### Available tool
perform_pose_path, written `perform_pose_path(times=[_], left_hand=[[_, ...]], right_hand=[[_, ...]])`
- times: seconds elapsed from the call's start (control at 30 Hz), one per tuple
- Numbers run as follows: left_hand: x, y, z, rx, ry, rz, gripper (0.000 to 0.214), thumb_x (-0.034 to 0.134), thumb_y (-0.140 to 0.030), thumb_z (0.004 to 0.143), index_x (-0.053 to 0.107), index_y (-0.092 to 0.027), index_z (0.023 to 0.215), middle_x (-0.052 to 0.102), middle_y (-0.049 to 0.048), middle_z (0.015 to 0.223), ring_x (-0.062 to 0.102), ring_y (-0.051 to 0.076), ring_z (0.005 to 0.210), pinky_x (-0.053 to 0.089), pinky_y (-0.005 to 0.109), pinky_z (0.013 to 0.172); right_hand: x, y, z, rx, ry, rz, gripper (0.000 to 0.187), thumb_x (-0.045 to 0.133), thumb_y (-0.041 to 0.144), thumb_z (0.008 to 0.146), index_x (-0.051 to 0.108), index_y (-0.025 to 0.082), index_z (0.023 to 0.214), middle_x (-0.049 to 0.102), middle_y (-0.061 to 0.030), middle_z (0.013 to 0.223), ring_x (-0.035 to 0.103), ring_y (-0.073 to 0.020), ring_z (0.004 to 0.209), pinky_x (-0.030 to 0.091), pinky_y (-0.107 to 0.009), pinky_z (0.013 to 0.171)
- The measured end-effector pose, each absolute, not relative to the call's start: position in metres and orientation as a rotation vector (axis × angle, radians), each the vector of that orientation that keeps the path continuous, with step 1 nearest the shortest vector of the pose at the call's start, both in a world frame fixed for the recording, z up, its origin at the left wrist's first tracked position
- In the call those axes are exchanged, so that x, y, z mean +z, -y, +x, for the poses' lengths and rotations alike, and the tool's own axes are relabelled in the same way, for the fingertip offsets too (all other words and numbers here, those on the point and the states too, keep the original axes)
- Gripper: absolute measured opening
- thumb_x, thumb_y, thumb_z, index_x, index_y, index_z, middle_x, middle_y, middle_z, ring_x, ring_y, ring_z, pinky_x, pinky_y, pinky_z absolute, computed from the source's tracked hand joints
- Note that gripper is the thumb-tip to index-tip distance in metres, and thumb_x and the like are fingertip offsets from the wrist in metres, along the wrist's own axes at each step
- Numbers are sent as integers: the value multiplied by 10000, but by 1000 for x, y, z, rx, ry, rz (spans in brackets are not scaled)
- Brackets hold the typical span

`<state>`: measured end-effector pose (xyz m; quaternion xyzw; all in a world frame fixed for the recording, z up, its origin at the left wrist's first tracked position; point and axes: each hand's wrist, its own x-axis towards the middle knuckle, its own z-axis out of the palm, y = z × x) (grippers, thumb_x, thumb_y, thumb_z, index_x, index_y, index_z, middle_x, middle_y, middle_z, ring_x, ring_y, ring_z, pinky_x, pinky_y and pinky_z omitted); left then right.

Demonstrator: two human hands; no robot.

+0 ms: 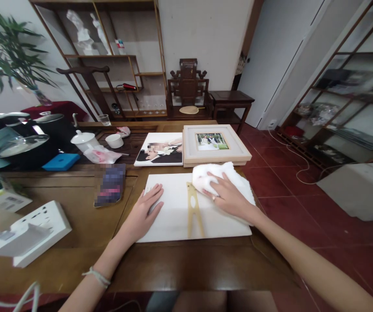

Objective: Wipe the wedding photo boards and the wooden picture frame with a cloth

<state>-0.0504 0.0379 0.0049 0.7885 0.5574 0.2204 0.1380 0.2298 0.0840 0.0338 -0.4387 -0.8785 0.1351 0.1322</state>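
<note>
Cloth [203,177], fluffy, on smooth white board [173,219]

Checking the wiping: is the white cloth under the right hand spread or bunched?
Bunched: the soft white cloth humps in folds beneath the right hand, on the flat white rectangular board.

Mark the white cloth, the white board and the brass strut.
white cloth [202,178]: head view, bunched left end.
white board [170,223]: head view, bare face left of the strut.
brass strut [190,190]: head view, solid upper part.
</note>
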Motion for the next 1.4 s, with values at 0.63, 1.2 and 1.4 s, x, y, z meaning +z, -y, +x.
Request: perform_pose_path(times=[0.63, 1.2, 1.4], left_hand=[[4, -38, -49, 646, -1612, 2285, 447, 369, -379, 920, 481, -191, 1310, 420, 104, 1430, 320, 231, 1354, 215, 500, 1107], [2, -39, -49, 620, -1628, 2291, 447, 361, -366, 925, 470, -186, 1319, 411, 110, 1434, 320, 224, 1354, 218, 499, 1103], [3, -40, -48, 622, -1617, 2320, 425, 326, -330, 938, 485, -198, 1309, 426, 105, 1425, 328, 224, 1349, 216, 509, 1099]], right_hand=[[53, -10, 242, 647, 2591, -1189, 217, 431, 135, 856, 610, 178, 970, 496, -138, 1345, 271, -239, 1357, 128, -532, 1116], [48, -14, 214, 451, 2842, -946, 303, 485, 53, 655, 639, 159, 894, 373, -75, 1453, 109, -362, 1383, 80, -663, 1054], [56, -5, 221, 545, 2817, -829, 288, 519, 81, 671, 654, 187, 902, 460, -67, 1392, 214, -294, 1368, 125, -535, 1113]])
